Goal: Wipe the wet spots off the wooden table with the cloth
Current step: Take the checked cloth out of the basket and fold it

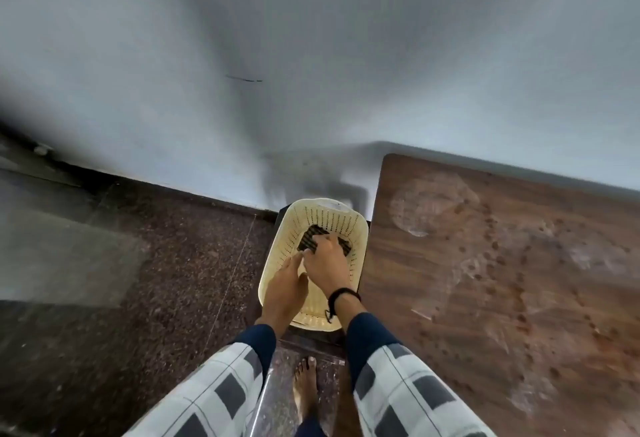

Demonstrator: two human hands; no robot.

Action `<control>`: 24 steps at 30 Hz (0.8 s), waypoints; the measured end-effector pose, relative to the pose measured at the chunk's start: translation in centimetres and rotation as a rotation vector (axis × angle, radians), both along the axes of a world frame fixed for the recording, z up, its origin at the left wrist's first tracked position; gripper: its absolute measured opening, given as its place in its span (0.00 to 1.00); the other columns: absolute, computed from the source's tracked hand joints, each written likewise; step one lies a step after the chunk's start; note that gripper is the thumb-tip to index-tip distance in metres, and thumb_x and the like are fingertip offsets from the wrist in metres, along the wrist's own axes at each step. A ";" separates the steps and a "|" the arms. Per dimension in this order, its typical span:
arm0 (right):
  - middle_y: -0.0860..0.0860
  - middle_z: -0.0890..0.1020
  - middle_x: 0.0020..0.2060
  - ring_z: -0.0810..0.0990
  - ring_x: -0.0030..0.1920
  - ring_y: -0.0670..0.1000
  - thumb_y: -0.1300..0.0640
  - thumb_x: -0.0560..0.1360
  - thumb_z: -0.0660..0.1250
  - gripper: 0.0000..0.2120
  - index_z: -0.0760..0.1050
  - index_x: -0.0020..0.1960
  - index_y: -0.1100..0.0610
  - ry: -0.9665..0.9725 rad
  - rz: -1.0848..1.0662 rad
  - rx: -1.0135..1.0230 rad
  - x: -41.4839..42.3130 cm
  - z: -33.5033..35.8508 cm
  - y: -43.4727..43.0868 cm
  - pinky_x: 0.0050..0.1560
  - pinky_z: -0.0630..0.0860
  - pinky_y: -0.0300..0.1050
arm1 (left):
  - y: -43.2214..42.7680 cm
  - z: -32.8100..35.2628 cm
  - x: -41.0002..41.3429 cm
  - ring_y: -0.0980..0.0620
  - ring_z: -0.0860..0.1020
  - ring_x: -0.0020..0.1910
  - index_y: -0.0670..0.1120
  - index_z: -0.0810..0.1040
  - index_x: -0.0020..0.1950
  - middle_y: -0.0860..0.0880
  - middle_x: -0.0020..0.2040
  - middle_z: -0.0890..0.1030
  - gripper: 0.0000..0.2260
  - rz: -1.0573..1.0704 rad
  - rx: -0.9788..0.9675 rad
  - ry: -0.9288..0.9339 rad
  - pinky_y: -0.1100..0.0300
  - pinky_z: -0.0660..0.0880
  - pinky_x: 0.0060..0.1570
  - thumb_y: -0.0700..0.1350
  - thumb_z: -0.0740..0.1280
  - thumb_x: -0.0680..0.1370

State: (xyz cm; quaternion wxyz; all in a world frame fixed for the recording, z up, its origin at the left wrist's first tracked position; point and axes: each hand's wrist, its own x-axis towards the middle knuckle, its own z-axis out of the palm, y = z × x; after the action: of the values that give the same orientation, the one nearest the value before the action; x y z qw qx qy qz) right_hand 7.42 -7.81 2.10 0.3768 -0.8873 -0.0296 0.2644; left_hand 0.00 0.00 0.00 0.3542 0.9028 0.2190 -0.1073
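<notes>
Bare foot (306, 388) on the dark floor; checked sleeves above it; left hand (284, 287) flat, fingers straight, inside the cream basket (361, 228); right hand (325, 260) just beyond, fingers curled onto the dark cloth (309, 241) at the basket's bottom; wooden table (450, 298) just right, wet spots (429, 208) across it; grey wall behind.

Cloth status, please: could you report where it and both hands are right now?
Right hand grips cloth inside cream basket. Left hand open beside it. Wooden table to the right, wet spots unwiped. Nothing between basket and table.
</notes>
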 end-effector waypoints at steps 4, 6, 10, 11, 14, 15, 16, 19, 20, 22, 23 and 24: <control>0.58 0.69 0.69 0.71 0.67 0.61 0.58 0.78 0.63 0.15 0.75 0.63 0.62 0.175 -0.068 -0.125 1.6 -2.9 2.5 0.69 0.70 0.55 | 1.1 -1.8 1.3 0.41 0.80 0.58 0.48 0.67 0.77 0.43 0.63 0.81 0.23 0.193 -0.183 0.062 0.48 0.78 0.54 0.39 0.61 0.82; 0.59 0.67 0.72 0.68 0.71 0.62 0.55 0.79 0.64 0.20 0.73 0.68 0.63 0.231 -0.079 -0.202 2.4 -4.7 2.8 0.72 0.67 0.56 | 1.1 -2.5 1.7 0.44 0.75 0.67 0.48 0.66 0.78 0.46 0.70 0.76 0.24 0.224 -0.280 0.083 0.48 0.74 0.63 0.38 0.61 0.82; 0.58 0.62 0.77 0.63 0.76 0.61 0.55 0.80 0.62 0.26 0.64 0.76 0.61 0.231 -0.072 -0.353 4.1 -7.7 2.9 0.75 0.64 0.56 | 1.6 -4.1 2.1 0.45 0.70 0.72 0.45 0.64 0.78 0.45 0.74 0.71 0.25 0.302 -0.364 0.172 0.52 0.68 0.69 0.35 0.61 0.81; 0.58 0.62 0.77 0.62 0.76 0.61 0.57 0.80 0.62 0.27 0.63 0.77 0.61 0.213 -0.066 -0.374 4.4 -8.2 2.7 0.76 0.64 0.56 | 1.7 -4.4 2.1 0.45 0.70 0.71 0.45 0.64 0.78 0.45 0.73 0.72 0.26 0.327 -0.371 0.197 0.53 0.69 0.69 0.35 0.61 0.80; 0.59 0.64 0.75 0.65 0.75 0.62 0.60 0.79 0.63 0.26 0.63 0.76 0.61 0.149 -0.025 -0.384 5.4 -9.5 2.5 0.75 0.64 0.57 | 2.0 -5.2 1.6 0.46 0.71 0.70 0.46 0.63 0.78 0.45 0.73 0.71 0.26 0.344 -0.349 0.236 0.55 0.69 0.67 0.36 0.61 0.80; 0.60 0.66 0.75 0.66 0.74 0.62 0.60 0.79 0.62 0.25 0.64 0.75 0.61 0.130 -0.007 -0.390 5.7 -9.8 2.5 0.75 0.64 0.57 | 2.0 -5.3 1.4 0.46 0.71 0.70 0.46 0.63 0.78 0.46 0.74 0.71 0.26 0.330 -0.333 0.244 0.56 0.69 0.66 0.37 0.62 0.80; 0.60 0.67 0.74 0.66 0.74 0.62 0.60 0.80 0.62 0.24 0.65 0.75 0.61 0.114 0.011 -0.405 5.9 -10.1 2.3 0.75 0.65 0.57 | 2.0 -5.5 1.2 0.46 0.71 0.70 0.46 0.63 0.78 0.46 0.74 0.71 0.26 0.310 -0.319 0.249 0.56 0.69 0.66 0.38 0.63 0.80; 0.59 0.67 0.74 0.65 0.74 0.62 0.60 0.80 0.62 0.24 0.64 0.76 0.60 0.097 0.067 -0.416 6.3 -10.6 2.1 0.75 0.65 0.58 | 1.9 -5.9 0.6 0.46 0.69 0.72 0.47 0.60 0.79 0.46 0.76 0.68 0.28 0.253 -0.293 0.264 0.55 0.67 0.69 0.41 0.64 0.80; 0.59 0.66 0.75 0.65 0.75 0.62 0.60 0.80 0.62 0.25 0.63 0.76 0.60 0.099 0.083 -0.416 6.3 -10.8 2.0 0.75 0.65 0.59 | 1.9 -6.0 0.5 0.46 0.66 0.74 0.46 0.59 0.80 0.46 0.77 0.66 0.29 0.224 -0.285 0.270 0.54 0.64 0.71 0.42 0.64 0.81; 0.59 0.65 0.75 0.64 0.75 0.63 0.59 0.80 0.63 0.26 0.62 0.76 0.59 0.105 0.104 -0.426 6.3 -11.0 1.8 0.74 0.65 0.60 | 1.6 -6.1 0.3 0.44 0.54 0.79 0.45 0.54 0.81 0.45 0.80 0.59 0.30 0.104 -0.217 0.292 0.52 0.54 0.77 0.45 0.63 0.81; 0.59 0.64 0.75 0.64 0.75 0.63 0.59 0.80 0.63 0.27 0.62 0.77 0.58 0.105 0.113 -0.438 6.3 -11.1 1.8 0.74 0.65 0.61 | 1.4 -6.2 0.3 0.44 0.49 0.80 0.45 0.52 0.81 0.46 0.81 0.55 0.31 0.024 -0.154 0.304 0.51 0.49 0.78 0.47 0.62 0.82; 0.59 0.63 0.76 0.63 0.75 0.63 0.58 0.80 0.63 0.27 0.61 0.77 0.58 0.104 0.122 -0.457 6.2 -11.2 1.7 0.73 0.66 0.61 | 1.2 -6.4 0.2 0.44 0.44 0.80 0.45 0.49 0.82 0.47 0.82 0.51 0.32 -0.044 -0.092 0.316 0.50 0.46 0.78 0.49 0.61 0.82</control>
State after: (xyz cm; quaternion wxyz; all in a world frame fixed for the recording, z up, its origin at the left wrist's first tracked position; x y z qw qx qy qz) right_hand 13.62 -6.09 -9.12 0.1506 -0.9313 -0.0029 0.3317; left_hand 0.25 1.23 -6.36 0.3538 0.8621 0.2469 -0.2659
